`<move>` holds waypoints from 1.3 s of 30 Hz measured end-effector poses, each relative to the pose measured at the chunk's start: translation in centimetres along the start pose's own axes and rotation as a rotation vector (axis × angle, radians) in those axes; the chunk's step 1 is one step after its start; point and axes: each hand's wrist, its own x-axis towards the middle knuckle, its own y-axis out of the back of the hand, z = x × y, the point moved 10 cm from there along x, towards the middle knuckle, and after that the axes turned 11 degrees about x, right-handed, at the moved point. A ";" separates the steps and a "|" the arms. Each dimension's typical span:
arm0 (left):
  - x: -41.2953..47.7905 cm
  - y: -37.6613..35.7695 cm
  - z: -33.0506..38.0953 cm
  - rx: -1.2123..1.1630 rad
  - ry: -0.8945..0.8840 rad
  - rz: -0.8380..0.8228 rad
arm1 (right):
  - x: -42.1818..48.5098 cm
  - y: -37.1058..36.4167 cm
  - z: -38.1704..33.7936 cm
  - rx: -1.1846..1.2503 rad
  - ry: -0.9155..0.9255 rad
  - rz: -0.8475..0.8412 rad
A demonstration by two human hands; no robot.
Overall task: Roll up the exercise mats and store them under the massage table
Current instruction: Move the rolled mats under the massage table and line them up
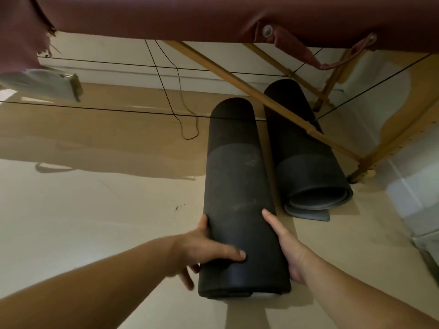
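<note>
A rolled black exercise mat lies lengthwise on the floor, its far end under the maroon massage table. My left hand holds its near left side, thumb lying across the top and fingers against the side. My right hand presses flat against its right side with straight fingers. A second rolled black mat lies to the right, parallel, under the table, its loose end uncurled on the floor.
Wooden table legs and braces cross diagonally over the second mat. Thin black support cables stretch under the table. A cord trails on the beige floor by the far wall. A pale block stands at right.
</note>
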 end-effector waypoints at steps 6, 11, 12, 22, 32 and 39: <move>1.3 -0.4 2.1 -0.321 -0.148 0.162 | 0.9 1.0 -2.4 0.000 0.021 0.051; 3.1 2.7 6.3 -0.372 -0.292 0.246 | 2.7 2.6 -6.6 -0.046 0.194 0.306; 3.1 3.2 7.1 -0.364 -0.337 0.275 | 2.5 3.5 -8.1 -0.127 0.300 0.434; 2.9 3.2 5.5 -0.171 -0.477 0.578 | -2.8 -4.5 -11.9 -1.240 0.589 0.153; 5.3 3.2 6.2 0.015 -0.544 0.696 | -1.6 -2.8 -13.1 -1.281 0.588 0.150; 8.9 7.0 11.3 0.072 -0.367 0.709 | -1.9 -5.8 -15.8 -1.385 1.108 0.423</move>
